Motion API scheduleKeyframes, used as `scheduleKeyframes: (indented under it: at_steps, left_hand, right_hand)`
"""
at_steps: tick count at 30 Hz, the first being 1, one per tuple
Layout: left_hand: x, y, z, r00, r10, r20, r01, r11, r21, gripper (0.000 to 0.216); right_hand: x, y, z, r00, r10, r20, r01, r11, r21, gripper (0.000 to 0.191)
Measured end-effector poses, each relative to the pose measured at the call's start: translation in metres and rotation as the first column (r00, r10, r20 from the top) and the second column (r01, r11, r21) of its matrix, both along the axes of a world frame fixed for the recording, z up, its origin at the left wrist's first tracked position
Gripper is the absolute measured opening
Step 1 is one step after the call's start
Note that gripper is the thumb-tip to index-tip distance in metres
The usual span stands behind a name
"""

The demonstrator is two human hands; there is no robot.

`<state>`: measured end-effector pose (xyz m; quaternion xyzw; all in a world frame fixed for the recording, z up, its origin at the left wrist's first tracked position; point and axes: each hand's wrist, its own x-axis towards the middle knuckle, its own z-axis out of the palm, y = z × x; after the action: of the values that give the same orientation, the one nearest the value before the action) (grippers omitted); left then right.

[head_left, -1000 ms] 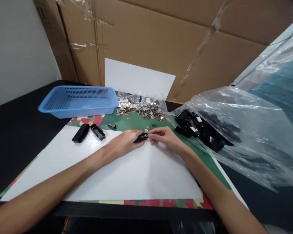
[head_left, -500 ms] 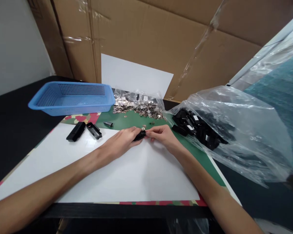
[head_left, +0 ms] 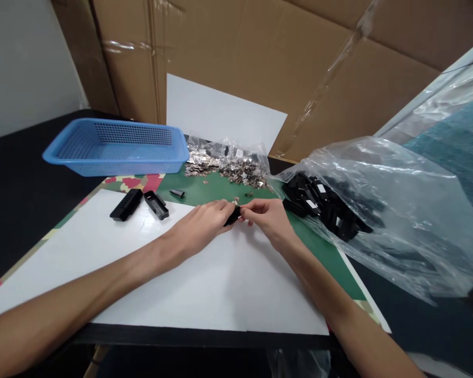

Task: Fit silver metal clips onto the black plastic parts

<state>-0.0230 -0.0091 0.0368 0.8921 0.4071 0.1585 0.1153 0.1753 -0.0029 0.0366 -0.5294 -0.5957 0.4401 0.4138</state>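
Observation:
My left hand (head_left: 209, 220) is closed around a small black plastic case (head_left: 232, 216) at the far edge of the white sheet. Its fingers cover much of the case. At the right end of the case, my right hand (head_left: 268, 215) has thumb and forefinger pinched together; whatever lies between those fingertips is too small to make out. Just beyond the hands sit a few loose metal bits (head_left: 236, 200). To the left, a closed-looking black case (head_left: 126, 205) lies beside an open black shell (head_left: 156, 205), with a small dark curved piece (head_left: 177, 193) farther back.
A blue plastic basket (head_left: 116, 168) stands at the back left. Behind my hands lies a heap of small metal pieces (head_left: 244, 173) in a clear bag. A large clear bag (head_left: 413, 226) spills black plastic parts (head_left: 327, 205) at the right. Cardboard (head_left: 236, 63) walls the back.
The view has shifted slightly. The black case has turned in my left hand, showing a plainer dark side, and both hands stay together at it.

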Motion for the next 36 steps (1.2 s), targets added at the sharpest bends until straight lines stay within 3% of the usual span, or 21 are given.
scheduleKeyframes:
  at_steps: [6, 14, 16, 22, 36]
  left_hand:
    - [0.002, -0.007, 0.008, 0.996, 0.026, -0.088, -0.022, 0.999, 0.048, 0.013]
    - [0.001, -0.007, 0.000, 0.995, 0.017, -0.094, -0.011, 0.998, 0.066, 0.009]
    - [0.000, -0.004, -0.002, 0.998, 0.016, -0.057, -0.013, 0.998, 0.058, 0.010]
    - [-0.008, 0.008, -0.004, 0.999, -0.030, 0.034, 0.031, 0.999, -0.018, 0.012]
    - [-0.006, 0.001, 0.005, 1.000, -0.011, 0.029, 0.014, 0.996, -0.085, 0.012]
  right_hand:
    - [-0.002, -0.002, 0.003, 0.999, 0.004, -0.052, -0.002, 0.999, 0.032, 0.014]
    - [-0.007, -0.002, -0.006, 0.998, -0.041, -0.045, 0.043, 0.999, 0.024, 0.013]
    - [-0.005, -0.002, -0.004, 0.999, -0.011, -0.040, 0.012, 1.000, 0.016, 0.016]
    - [0.015, 0.001, 0.008, 0.967, 0.251, -0.039, -0.254, 0.963, -0.090, 0.032]
    - [0.016, 0.005, -0.001, 0.971, 0.237, -0.045, -0.239, 0.968, -0.073, 0.037]
